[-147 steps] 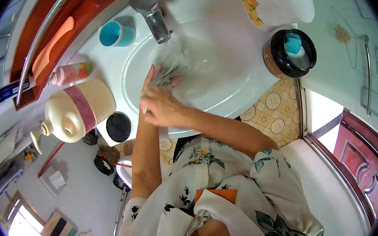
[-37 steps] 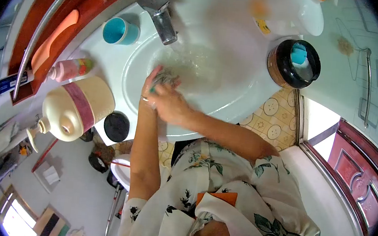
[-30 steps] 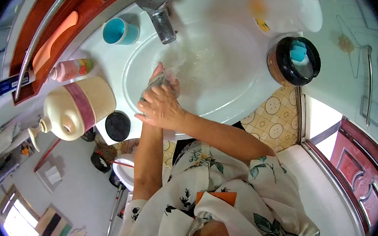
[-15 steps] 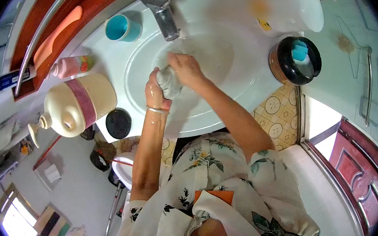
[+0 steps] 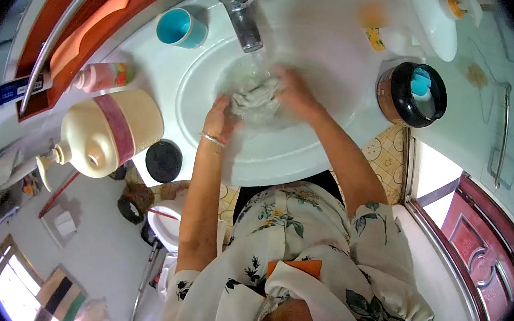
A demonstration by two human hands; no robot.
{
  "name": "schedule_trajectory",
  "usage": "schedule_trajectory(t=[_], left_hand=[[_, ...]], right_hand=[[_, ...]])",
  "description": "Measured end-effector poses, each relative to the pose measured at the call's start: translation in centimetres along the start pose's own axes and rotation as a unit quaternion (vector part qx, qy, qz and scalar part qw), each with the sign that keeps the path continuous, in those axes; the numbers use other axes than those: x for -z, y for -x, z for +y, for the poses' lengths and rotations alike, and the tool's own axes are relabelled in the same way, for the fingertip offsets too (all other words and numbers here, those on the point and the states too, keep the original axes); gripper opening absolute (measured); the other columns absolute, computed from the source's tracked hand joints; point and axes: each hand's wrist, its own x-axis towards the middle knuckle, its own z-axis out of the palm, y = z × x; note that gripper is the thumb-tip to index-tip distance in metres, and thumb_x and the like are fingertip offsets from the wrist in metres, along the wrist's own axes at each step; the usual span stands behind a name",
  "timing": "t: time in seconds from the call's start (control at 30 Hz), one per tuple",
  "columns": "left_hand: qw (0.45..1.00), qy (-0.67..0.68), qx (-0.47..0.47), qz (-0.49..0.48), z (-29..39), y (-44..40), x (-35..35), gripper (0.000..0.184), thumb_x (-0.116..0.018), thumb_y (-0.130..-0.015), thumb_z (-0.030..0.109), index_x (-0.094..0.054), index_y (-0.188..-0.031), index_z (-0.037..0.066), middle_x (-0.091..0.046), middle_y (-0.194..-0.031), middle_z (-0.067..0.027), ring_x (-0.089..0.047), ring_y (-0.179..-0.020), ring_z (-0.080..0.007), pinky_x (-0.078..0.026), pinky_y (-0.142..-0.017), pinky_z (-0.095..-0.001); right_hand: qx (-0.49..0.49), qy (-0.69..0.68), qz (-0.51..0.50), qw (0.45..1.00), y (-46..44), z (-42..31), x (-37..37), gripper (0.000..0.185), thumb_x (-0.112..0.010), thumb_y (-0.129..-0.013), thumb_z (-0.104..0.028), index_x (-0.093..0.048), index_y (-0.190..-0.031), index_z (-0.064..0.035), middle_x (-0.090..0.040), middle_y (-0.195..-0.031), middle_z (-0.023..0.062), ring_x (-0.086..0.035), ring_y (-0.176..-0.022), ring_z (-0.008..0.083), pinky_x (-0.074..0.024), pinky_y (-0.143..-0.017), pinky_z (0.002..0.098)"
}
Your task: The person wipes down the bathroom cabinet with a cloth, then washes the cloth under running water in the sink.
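Note:
A wet, pale grey cloth (image 5: pixel 255 100) lies spread in the water of the white sink (image 5: pixel 281 163), under the metal faucet (image 5: pixel 243 26), from which water runs. My left hand (image 5: pixel 219 120) is at the cloth's left edge, with a bracelet on the wrist and its fingers curled round that edge. On the other side of the cloth, my right hand (image 5: pixel 296 92) touches or nearly touches its right edge. That hand is smeared by motion, so its fingers cannot be made out.
A blue cup (image 5: pixel 182 28), a pink bottle (image 5: pixel 105 77), a large cream pump bottle (image 5: pixel 111 133) and a black lid (image 5: pixel 163 161) stand or lie left of the basin. At the right are an open black-rimmed jar (image 5: pixel 412 95) and a white container (image 5: pixel 434 23).
The cloth was bunched between my hands and is now spread out in the water. My right hand has moved right, away from my left hand. The view has shifted slightly.

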Motion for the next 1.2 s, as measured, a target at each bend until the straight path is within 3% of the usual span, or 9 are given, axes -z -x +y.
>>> schedule_trajectory(t=[0.07,0.1,0.33,0.43,0.53,0.67,0.9,1.07,1.2], left_hand=[[0.996,-0.046,0.006,0.075,1.2,2.5,-2.9,0.062,-0.052,-0.088,0.035,-0.027,-0.139,0.011,-0.036,-0.137,-0.0107,-0.045,-0.111,-0.0276,-0.044,-0.083,-0.0468],[0.985,-0.095,0.014,0.146,1.8,3.5,-4.4,0.062,-0.051,-0.088,0.040,-0.030,-0.137,0.007,-0.042,-0.131,-0.0126,-0.046,-0.113,-0.0285,-0.045,-0.084,-0.0485],[0.995,0.067,0.063,0.045,2.5,3.0,-6.2,0.065,-0.051,-0.088,0.042,-0.029,-0.138,0.007,-0.033,-0.138,-0.0168,-0.036,-0.124,-0.0312,-0.043,-0.092,-0.0433],[0.988,0.055,-0.143,-0.019,2.2,7.4,-9.8,0.043,-0.048,-0.090,0.040,-0.054,-0.114,0.005,-0.059,-0.106,-0.0131,-0.056,-0.099,-0.0225,-0.048,-0.085,-0.0369],[0.977,0.175,0.050,-0.110,4.1,5.6,-9.8,0.037,-0.051,-0.090,0.038,-0.057,-0.103,0.004,-0.060,-0.093,-0.0084,-0.059,-0.085,-0.0218,-0.048,-0.081,-0.0331],[0.978,0.194,0.036,-0.066,2.7,5.9,-10.9,0.042,-0.051,-0.090,0.038,-0.054,-0.110,0.002,-0.059,-0.099,-0.0092,-0.059,-0.089,-0.0212,-0.049,-0.080,-0.0324],[0.995,0.073,-0.060,0.031,3.1,6.7,-13.3,0.040,-0.050,-0.091,0.032,-0.050,-0.117,0.001,-0.060,-0.104,-0.0103,-0.059,-0.093,-0.0233,-0.048,-0.083,-0.0345],[0.986,-0.060,-0.116,0.105,1.6,5.4,-8.5,0.045,-0.055,-0.088,0.027,-0.044,-0.127,0.008,-0.053,-0.120,-0.0070,-0.050,-0.108,-0.0237,-0.045,-0.086,-0.0407],[0.996,-0.057,-0.020,0.067,1.5,3.6,-2.2,0.062,-0.054,-0.086,0.037,-0.031,-0.138,0.014,-0.036,-0.134,-0.0028,-0.042,-0.108,-0.0243,-0.042,-0.085,-0.0411]], right_hand=[[-0.231,0.121,0.331,0.907,0.0,-1.8,2.0,0.064,-0.067,-0.071,-0.011,-0.039,-0.127,-0.0042,-0.049,-0.112,0.0247,-0.050,-0.105,0.0358,-0.0420,-0.089,0.0440],[-0.260,0.168,0.330,0.892,-0.7,-0.5,0.6,0.060,-0.068,-0.071,-0.012,-0.041,-0.124,-0.0030,-0.048,-0.112,0.0250,-0.049,-0.106,0.0372,-0.0437,-0.086,0.0443],[-0.049,-0.004,0.109,0.993,1.0,-13.3,-8.1,0.040,-0.062,-0.076,-0.014,-0.050,-0.110,0.0029,-0.057,-0.101,0.0230,-0.055,-0.095,0.0367,-0.0449,-0.081,0.0438],[0.064,0.027,0.122,0.990,3.2,-18.1,-7.8,0.038,-0.065,-0.075,-0.018,-0.050,-0.104,0.0022,-0.058,-0.092,0.0186,-0.058,-0.087,0.0336,-0.0463,-0.077,0.0434],[0.153,0.092,0.170,0.969,3.4,-18.7,-7.3,0.030,-0.065,-0.073,-0.022,-0.054,-0.093,-0.0033,-0.057,-0.083,0.0113,-0.059,-0.079,0.0268,-0.0479,-0.071,0.0396],[0.233,0.189,0.271,0.915,0.6,-16.1,-4.7,0.019,-0.066,-0.069,-0.028,-0.056,-0.072,-0.0117,-0.054,-0.070,0.0028,-0.059,-0.070,0.0180,-0.0489,-0.061,0.0336],[-0.094,0.143,0.228,0.958,-2.3,-5.4,-0.5,0.031,-0.042,-0.088,-0.030,-0.063,-0.085,-0.0072,-0.062,-0.090,0.0209,-0.060,-0.084,0.0352,-0.0453,-0.077,0.0460],[-0.133,0.079,0.374,0.914,-0.5,-0.2,2.6,0.029,-0.049,-0.084,-0.022,-0.054,-0.102,-0.0006,-0.057,-0.097,0.0248,-0.055,-0.092,0.0405,-0.0443,-0.079,0.0486],[-0.154,0.283,0.384,0.865,-0.5,0.0,1.5,0.033,-0.058,-0.077,-0.021,-0.054,-0.103,-0.0011,-0.057,-0.099,0.0243,-0.053,-0.095,0.0390,-0.0434,-0.079,0.0474]])
